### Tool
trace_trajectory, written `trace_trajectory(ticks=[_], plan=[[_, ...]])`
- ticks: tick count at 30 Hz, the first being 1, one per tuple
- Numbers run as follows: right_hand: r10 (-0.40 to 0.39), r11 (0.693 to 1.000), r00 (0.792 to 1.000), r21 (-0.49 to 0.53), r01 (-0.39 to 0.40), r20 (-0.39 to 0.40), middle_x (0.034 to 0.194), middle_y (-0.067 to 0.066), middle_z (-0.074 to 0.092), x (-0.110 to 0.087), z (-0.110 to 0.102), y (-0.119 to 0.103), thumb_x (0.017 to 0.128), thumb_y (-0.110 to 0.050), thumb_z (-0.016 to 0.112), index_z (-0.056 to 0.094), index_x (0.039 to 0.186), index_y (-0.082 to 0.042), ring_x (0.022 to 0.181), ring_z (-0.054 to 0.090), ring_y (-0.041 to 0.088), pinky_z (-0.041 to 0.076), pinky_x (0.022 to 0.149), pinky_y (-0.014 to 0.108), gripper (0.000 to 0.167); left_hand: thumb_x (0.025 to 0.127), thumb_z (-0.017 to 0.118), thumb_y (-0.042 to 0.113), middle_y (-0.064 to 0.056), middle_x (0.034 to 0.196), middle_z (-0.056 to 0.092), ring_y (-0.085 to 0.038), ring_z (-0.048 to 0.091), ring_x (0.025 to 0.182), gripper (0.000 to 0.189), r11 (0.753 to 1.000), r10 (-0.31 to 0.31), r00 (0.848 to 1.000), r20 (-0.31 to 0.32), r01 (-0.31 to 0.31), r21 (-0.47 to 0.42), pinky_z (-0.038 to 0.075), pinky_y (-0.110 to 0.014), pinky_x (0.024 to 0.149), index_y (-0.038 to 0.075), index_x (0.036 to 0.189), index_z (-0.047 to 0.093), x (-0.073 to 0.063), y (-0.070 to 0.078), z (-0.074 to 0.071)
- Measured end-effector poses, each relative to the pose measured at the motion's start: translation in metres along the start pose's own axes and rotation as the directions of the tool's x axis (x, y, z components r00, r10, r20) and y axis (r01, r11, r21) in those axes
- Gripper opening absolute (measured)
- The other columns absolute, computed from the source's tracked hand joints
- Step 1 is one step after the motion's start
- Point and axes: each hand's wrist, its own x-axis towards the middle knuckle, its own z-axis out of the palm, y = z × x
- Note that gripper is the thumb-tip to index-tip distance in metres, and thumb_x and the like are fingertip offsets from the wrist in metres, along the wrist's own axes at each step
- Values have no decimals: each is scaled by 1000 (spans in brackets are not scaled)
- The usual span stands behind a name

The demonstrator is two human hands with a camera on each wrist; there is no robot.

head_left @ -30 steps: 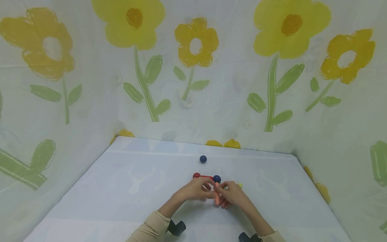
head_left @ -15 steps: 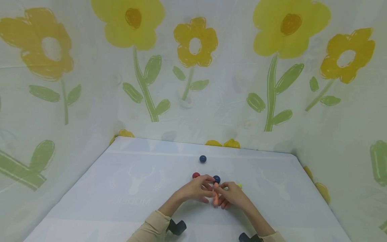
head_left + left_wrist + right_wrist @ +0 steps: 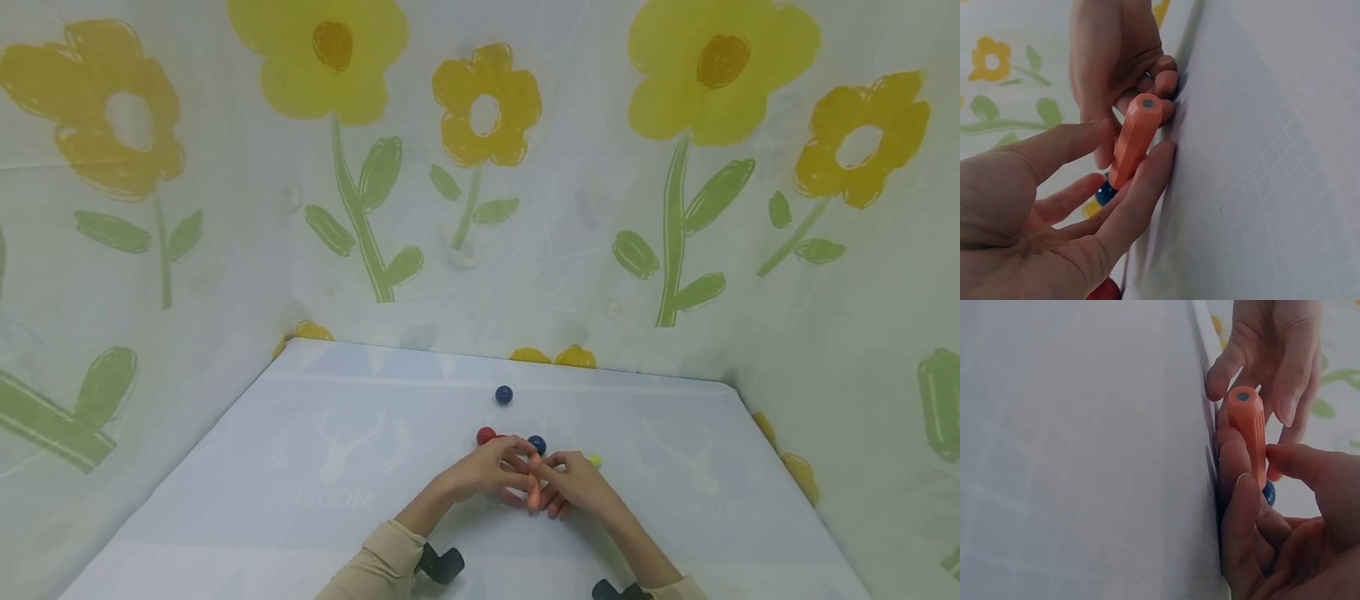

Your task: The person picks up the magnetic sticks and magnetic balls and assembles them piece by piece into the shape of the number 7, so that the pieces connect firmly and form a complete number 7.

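Observation:
An orange magnetic rod (image 3: 534, 483) with ridged sides and a grey dot on its end stands between the two hands. My right hand (image 3: 573, 483) pinches it; in the right wrist view the thumb (image 3: 1300, 462) is on one side and the fingers (image 3: 1235, 462) on the other. My left hand (image 3: 487, 468) has its bent fingers spread loosely about the rod, the thumb slightly apart from it in the right wrist view. A dark blue ball (image 3: 1107, 192) shows at the rod's far end. A red ball (image 3: 486, 436) lies just beyond the left hand, which hides most of a red rod.
Another dark blue ball (image 3: 504, 395) lies farther back on the white table (image 3: 315, 517). A yellow-green piece (image 3: 595, 460) peeks out behind the right hand. Black wrist devices (image 3: 442, 567) sit by both forearms. Flower-printed cloth (image 3: 570, 208) surrounds the table.
The orange rod has shifted very slightly left. The red rod beside the red ball is now mostly covered by the left hand. The right hand has hardly moved.

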Motion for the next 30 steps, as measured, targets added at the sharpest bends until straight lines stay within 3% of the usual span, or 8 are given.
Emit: trace_trajectory(ticks=[12, 30], plan=[[-6, 1000, 999, 24, 5, 44, 69, 7, 71, -1, -2, -1, 93, -60, 53, 60, 121, 7, 53, 64, 14, 54, 54, 26, 72, 85, 76, 21, -5, 110, 68, -20, 62, 104, 45, 999, -29, 999, -30, 30, 40, 56, -39, 84, 14, 126, 60, 3, -2, 1], [-36, 998, 997, 51, 33, 68, 69, 6, 71, 0, -4, 3, 94, -53, 58, 63, 113, 1, 53, 63, 13, 55, 53, 26, 57, 87, 74, 17, -7, 105, 67, -19, 60, 96, 39, 999, -29, 999, -33, 28, -22, 58, -36, 75, 10, 123, 62, 4, -3, 1]])
